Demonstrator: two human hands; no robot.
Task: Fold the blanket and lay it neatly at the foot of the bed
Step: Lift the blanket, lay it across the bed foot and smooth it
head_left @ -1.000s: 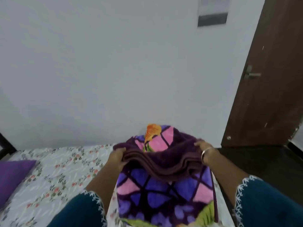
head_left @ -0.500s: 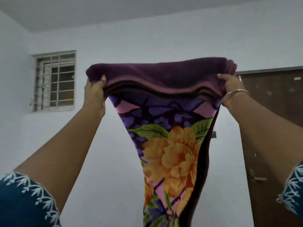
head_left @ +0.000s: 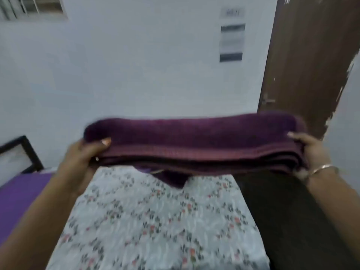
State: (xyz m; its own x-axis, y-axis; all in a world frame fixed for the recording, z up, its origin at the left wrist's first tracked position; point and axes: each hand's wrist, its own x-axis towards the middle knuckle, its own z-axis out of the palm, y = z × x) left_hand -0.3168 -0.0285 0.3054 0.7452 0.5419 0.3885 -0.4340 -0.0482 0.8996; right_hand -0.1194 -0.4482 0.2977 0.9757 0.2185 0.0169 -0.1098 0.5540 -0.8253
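The dark purple blanket (head_left: 194, 145) is folded into a thick layered band and held level above the bed (head_left: 155, 221), which wears a white floral sheet. My left hand (head_left: 83, 154) grips the band's left end with the thumb on top. Gripping the right end is my right hand (head_left: 309, 151), a bangle on its wrist. A short corner of the blanket hangs below the middle of the band. The flowered side is hidden. The picture is blurred by motion.
A purple pillow (head_left: 21, 193) lies at the left edge of the bed, beside a black frame (head_left: 21, 152). A brown wooden door (head_left: 303, 61) stands at the right, dark floor (head_left: 292, 221) below it. The white wall lies straight ahead.
The blanket came down from head height, where it hung long with its flower print showing, to a flat folded band just above the bed. The view dropped from the ceiling to the mattress.
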